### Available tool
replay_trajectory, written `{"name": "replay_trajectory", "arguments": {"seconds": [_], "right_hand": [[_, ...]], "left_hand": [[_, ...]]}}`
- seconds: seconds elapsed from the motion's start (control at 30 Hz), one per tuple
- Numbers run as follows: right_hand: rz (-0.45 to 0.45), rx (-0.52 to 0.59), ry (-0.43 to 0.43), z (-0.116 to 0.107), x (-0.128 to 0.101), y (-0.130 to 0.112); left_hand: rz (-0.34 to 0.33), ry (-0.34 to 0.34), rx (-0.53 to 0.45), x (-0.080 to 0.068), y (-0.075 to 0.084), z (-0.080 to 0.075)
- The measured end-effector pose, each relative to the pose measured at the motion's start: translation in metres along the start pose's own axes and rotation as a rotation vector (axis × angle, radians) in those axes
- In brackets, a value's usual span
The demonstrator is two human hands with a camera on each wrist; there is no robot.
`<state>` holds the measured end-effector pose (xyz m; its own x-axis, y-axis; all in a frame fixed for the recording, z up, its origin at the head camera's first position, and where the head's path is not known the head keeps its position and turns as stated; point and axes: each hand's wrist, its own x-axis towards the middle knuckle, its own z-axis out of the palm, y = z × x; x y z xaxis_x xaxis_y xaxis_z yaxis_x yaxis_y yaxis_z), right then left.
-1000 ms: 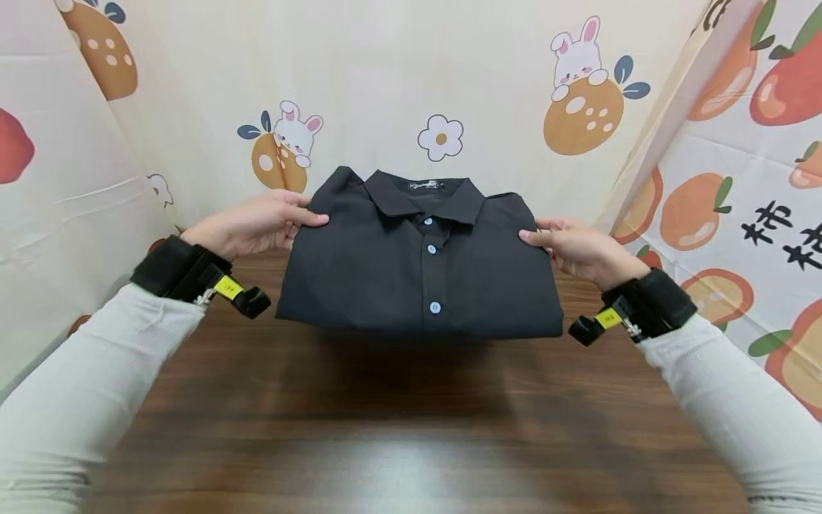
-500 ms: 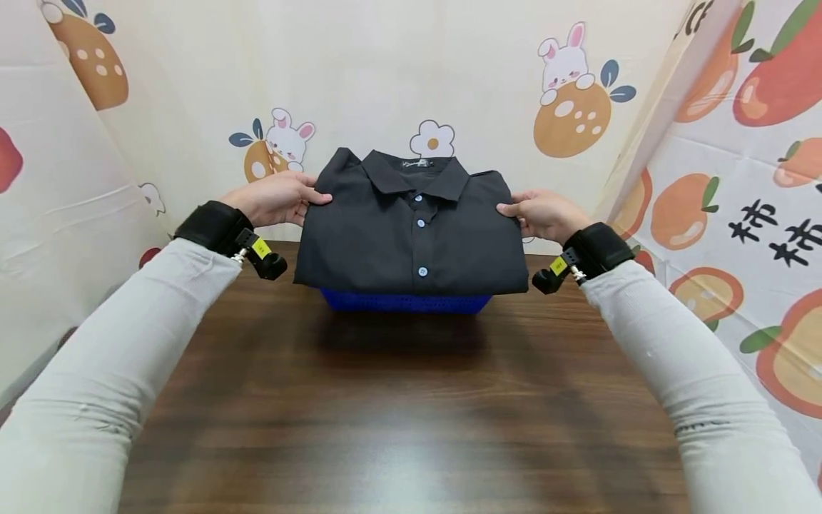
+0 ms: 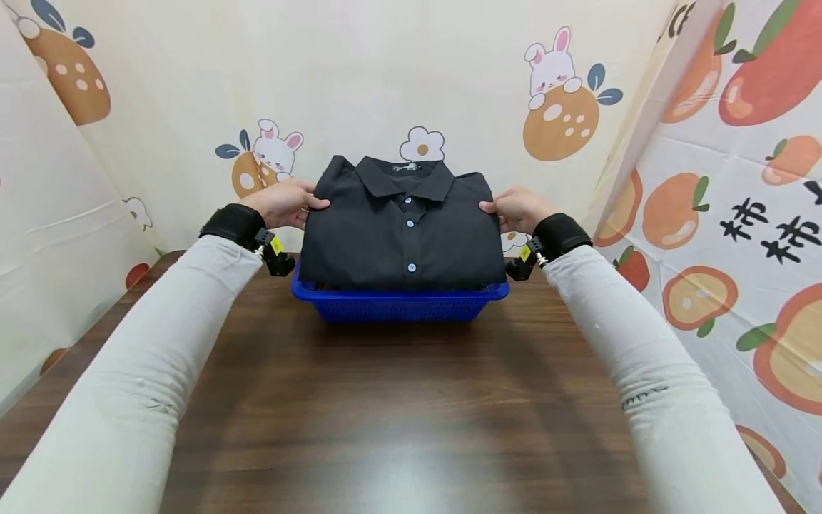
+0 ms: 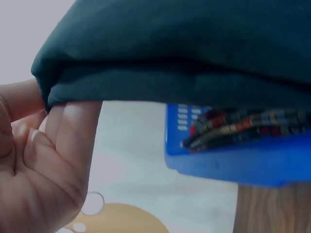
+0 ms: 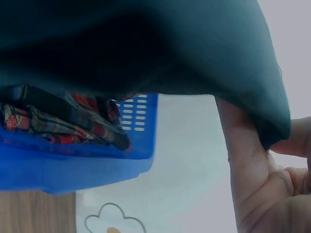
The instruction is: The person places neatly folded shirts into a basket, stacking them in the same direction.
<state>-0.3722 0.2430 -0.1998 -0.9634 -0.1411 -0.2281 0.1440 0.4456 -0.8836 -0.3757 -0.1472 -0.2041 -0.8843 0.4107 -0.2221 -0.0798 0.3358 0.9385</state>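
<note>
A folded black button-up shirt (image 3: 366, 235), collar toward the back wall, is held up by both hands over a blue plastic basket (image 3: 398, 307). My left hand (image 3: 282, 203) pinches its left side, thumb on top and fingers beneath, as the left wrist view also shows. On the opposite side, my right hand (image 3: 519, 208) grips the shirt the same way. Below the shirt, plaid cloth (image 4: 243, 127) lies folded inside the basket in the left wrist view. The same plaid cloth (image 5: 63, 119) shows in the right wrist view. Most of the basket's inside is hidden by the shirt.
The basket stands at the far side of a dark wooden table (image 3: 385, 400), close to a cream back curtain (image 3: 398, 64) with printed rabbits and fruit. Printed side curtains hang at left and at right (image 3: 726, 235).
Both hands have carried the shirt away from me, toward the back, and it now hangs over the basket. The basket, hidden at first, has come into view beneath it.
</note>
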Motion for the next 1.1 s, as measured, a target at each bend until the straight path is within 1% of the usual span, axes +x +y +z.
{"name": "replay_trajectory", "arguments": {"seconds": [0.1, 0.17, 0.27, 0.3, 0.4, 0.5, 0.53, 0.63, 0.77, 0.9, 1.1], "right_hand": [[0.008, -0.006, -0.027, 0.003, 0.009, 0.003], [0.006, -0.016, -0.024, 0.002, 0.013, 0.005], [0.001, -0.013, -0.008, 0.002, 0.018, 0.008], [0.003, -0.007, -0.002, 0.003, 0.020, 0.010], [0.023, -0.002, 0.022, 0.005, 0.024, 0.017], [0.041, -0.016, 0.032, 0.008, 0.026, 0.023], [0.044, -0.021, 0.034, 0.010, 0.026, 0.025], [0.038, -0.031, 0.030, 0.012, 0.029, 0.030], [0.040, -0.049, 0.026, 0.015, 0.033, 0.034], [0.065, -0.083, 0.022, 0.016, 0.036, 0.038], [0.083, -0.088, -0.001, 0.016, 0.039, 0.042]], "left_hand": [[0.004, 0.011, 0.033, 0.003, -0.007, -0.003], [0.018, 0.007, 0.037, 0.007, -0.010, -0.004], [0.053, -0.010, 0.023, 0.012, -0.015, -0.005], [0.066, -0.027, 0.000, 0.013, -0.017, -0.006], [0.073, -0.038, 0.006, 0.016, -0.022, -0.004], [0.039, -0.022, 0.025, 0.019, -0.025, -0.001], [0.022, -0.005, 0.047, 0.020, -0.026, 0.001], [-0.013, 0.009, 0.040, 0.023, -0.027, 0.004], [-0.045, -0.015, 0.035, 0.025, -0.030, 0.007], [-0.071, -0.032, 0.063, 0.027, -0.034, 0.007], [-0.101, -0.028, 0.099, 0.029, -0.041, 0.006]]}}
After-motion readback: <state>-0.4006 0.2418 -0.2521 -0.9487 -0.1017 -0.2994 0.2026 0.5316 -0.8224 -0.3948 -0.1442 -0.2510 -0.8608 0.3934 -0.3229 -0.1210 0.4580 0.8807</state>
